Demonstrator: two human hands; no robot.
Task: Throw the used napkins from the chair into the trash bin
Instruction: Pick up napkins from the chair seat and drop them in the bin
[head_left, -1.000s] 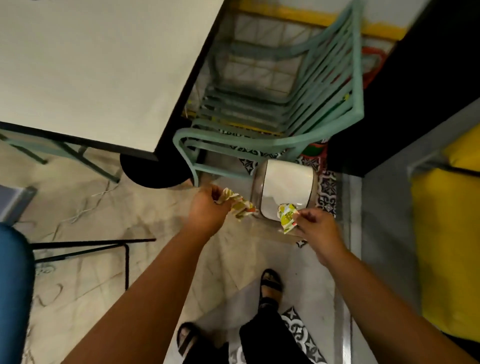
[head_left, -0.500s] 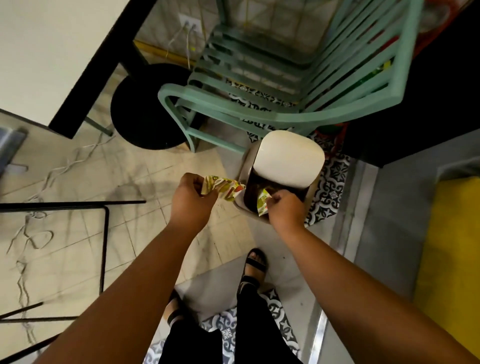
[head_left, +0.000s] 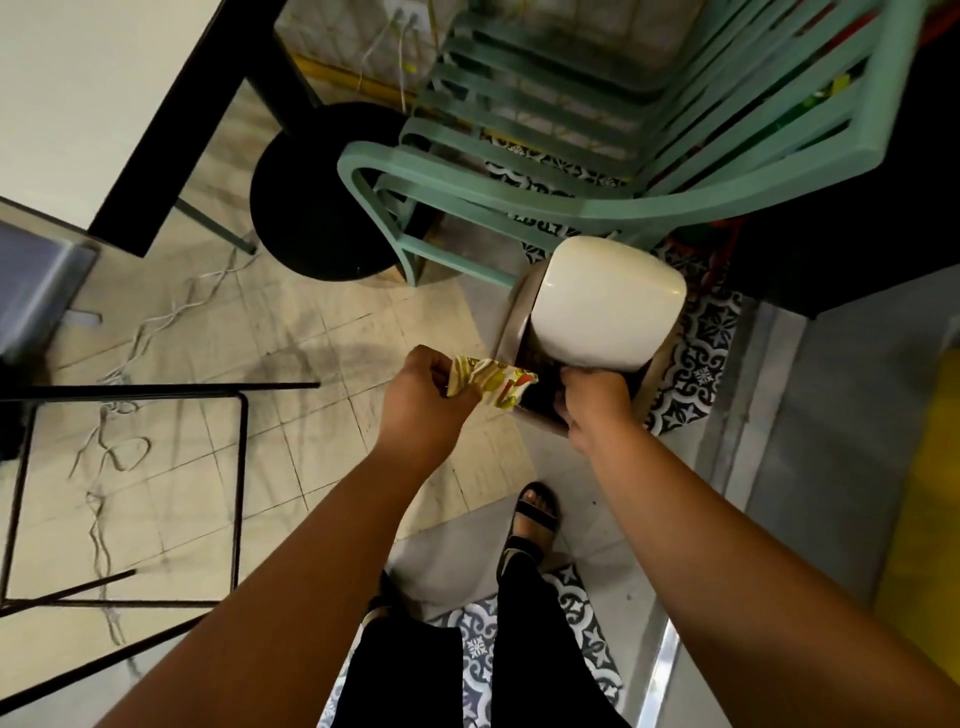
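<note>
A crumpled napkin (head_left: 491, 383) printed in yellow and green is pinched in my left hand (head_left: 423, 402), just left of the trash bin (head_left: 511, 325). The bin is brownish with a cream swing lid (head_left: 608, 306), and its dark opening faces me. My right hand (head_left: 595, 402) is at that opening under the lid's edge, fingers curled downward. No napkin shows in it; the fingertips are hidden. The teal slatted chair (head_left: 519, 200) stands directly behind the bin.
A round black table base (head_left: 322, 197) and a white tabletop (head_left: 78, 78) are at the left. A black metal frame (head_left: 240, 467) and loose cables (head_left: 119, 452) lie on the tiled floor. My sandalled foot (head_left: 535, 514) is below the bin. A grey step runs along the right.
My right hand has pushed into the bin's opening, and the napkin it held is out of sight. The left hand with its napkin has come closer to the bin.
</note>
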